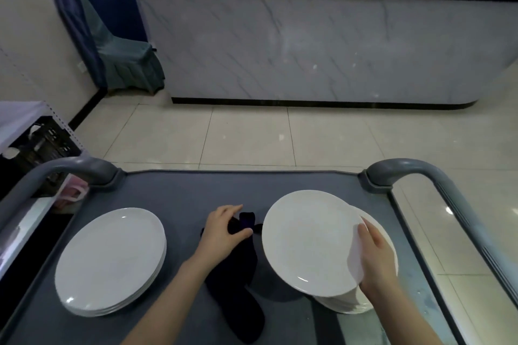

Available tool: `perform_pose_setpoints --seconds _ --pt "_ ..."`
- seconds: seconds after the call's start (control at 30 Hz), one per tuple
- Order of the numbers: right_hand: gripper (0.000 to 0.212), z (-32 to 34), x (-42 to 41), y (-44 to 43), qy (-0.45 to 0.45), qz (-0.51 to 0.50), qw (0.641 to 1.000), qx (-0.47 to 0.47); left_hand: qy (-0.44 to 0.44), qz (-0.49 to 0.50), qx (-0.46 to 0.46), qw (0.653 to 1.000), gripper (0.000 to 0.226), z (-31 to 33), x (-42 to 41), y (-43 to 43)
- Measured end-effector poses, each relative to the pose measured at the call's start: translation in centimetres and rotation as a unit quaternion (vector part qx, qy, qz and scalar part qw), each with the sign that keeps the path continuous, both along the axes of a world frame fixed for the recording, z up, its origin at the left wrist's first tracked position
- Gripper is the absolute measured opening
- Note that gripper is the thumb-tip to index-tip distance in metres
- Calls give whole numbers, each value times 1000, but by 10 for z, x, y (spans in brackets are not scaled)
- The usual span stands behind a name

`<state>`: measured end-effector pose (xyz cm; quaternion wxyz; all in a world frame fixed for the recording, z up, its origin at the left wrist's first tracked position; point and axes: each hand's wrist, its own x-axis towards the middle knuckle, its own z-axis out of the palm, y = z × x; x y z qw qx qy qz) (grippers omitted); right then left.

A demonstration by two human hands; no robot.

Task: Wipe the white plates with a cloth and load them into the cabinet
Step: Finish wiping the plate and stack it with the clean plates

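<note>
Head cam: my left hand (pixel 222 235) curls its fingers (pixel 238 234) round the dark cloth (pixel 238 286) on the cart (pixel 182 190), right hand (pixel 375 258) grips the top plate (pixel 305 238), tipped off the right stack (pixel 344 304). Wiping step, I reckon; next, cloth onto plate.

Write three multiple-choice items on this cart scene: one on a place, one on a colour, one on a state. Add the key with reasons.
1. Where on the cart top does the cloth lie?
A) between the left plate stack and the right plate stack
B) on the left plate stack
C) on the right plate stack

2. What colour is the cloth?
A) white
B) pink
C) dark, near black

3. How is the top plate of the right plate stack?
A) flat on the stack, untouched
B) raised at a tilt, held by the right hand
C) held by both hands

Key: 1 A, the cloth runs down the middle between both stacks. 2 C, it shows near black against the grey top. 3 B, the right hand grips its edge while the left hand grips the cloth.
</note>
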<state>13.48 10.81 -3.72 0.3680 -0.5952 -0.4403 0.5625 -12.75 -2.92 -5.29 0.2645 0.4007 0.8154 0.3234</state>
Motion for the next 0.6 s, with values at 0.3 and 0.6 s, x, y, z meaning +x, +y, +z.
perform_pose_setpoints --seconds 0.3,0.6 --pt "25 7 -17 -13 -6 28 1000 -10 -41 0 77 996 21 3 -22 3" --pt "23 22 -55 -27 3 73 997 10 46 101 174 979 9 48 -44 -17"
